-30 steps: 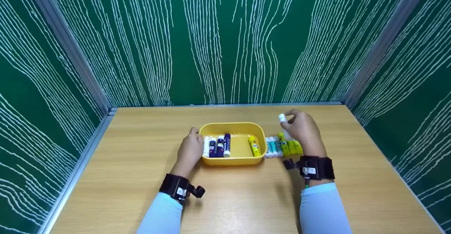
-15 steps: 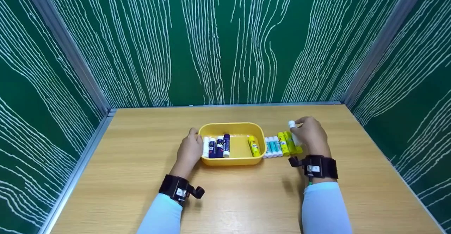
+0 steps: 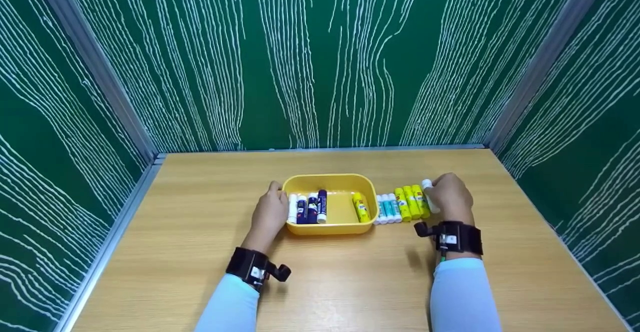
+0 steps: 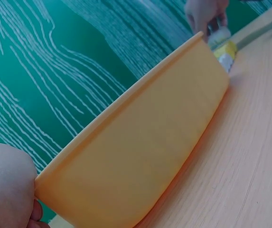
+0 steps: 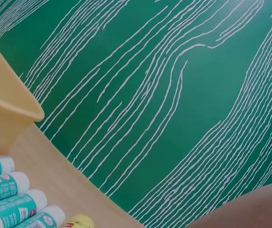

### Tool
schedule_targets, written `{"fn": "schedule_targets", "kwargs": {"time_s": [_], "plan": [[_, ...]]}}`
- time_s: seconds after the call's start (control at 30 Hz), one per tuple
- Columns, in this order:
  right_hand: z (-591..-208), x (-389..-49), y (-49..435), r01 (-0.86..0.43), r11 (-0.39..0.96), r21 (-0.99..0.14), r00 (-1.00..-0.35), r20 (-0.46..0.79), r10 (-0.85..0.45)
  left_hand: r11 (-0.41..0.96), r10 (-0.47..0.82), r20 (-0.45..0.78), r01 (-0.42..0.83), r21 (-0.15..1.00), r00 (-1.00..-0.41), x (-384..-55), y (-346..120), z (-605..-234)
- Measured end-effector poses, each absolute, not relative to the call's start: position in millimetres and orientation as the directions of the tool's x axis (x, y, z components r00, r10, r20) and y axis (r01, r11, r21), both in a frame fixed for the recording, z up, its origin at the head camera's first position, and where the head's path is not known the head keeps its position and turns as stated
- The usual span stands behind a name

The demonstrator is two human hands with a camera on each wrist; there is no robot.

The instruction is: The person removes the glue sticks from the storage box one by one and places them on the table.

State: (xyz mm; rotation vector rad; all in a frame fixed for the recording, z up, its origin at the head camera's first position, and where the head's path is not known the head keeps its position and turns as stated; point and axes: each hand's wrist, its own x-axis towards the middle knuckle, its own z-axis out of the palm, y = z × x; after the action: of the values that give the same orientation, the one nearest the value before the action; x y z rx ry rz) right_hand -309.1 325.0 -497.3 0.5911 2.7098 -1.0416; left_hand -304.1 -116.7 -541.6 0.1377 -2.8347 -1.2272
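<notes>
My left hand grips the left end of a yellow plastic bin; in the left wrist view the thumb and fingertips sit on either side of its rim. Inside lie a white glue stick, several dark blue ones and a yellow one at the right. My right hand pinches a white glue stick, tilted, at the right end of a row on the table. That row runs from teal-and-white glue sticks to yellow ones. The right wrist view shows only a sliver of that hand.
The wooden table meets green panels with white wavy lines at the back and sides. Metal posts stand at the corners. The row of glue sticks starts right beside the bin's right wall.
My right hand has moved right and down with the white glue stick, from above the yellow ones to beyond the last of them. The left hand and the bin stay in place.
</notes>
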Motion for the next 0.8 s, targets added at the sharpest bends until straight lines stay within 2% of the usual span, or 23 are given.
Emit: {"fn": "schedule_targets", "kwargs": {"time_s": [0.4,0.8], "plan": [[-507.5,-310.8,325.8,0.461,0.678,-0.572,-0.886,-0.333,0.322,0.696,-0.094,0.016,-0.054,0.716,-0.995,-303.7,-117.3,-541.3],[-518.0,-316.1,327.8,0.496,0.611,-0.617,-0.868,-0.38,0.321,0.679,-0.102,0.001,-0.069,0.731,-0.995,-304.3,-116.6,-541.3]]}}
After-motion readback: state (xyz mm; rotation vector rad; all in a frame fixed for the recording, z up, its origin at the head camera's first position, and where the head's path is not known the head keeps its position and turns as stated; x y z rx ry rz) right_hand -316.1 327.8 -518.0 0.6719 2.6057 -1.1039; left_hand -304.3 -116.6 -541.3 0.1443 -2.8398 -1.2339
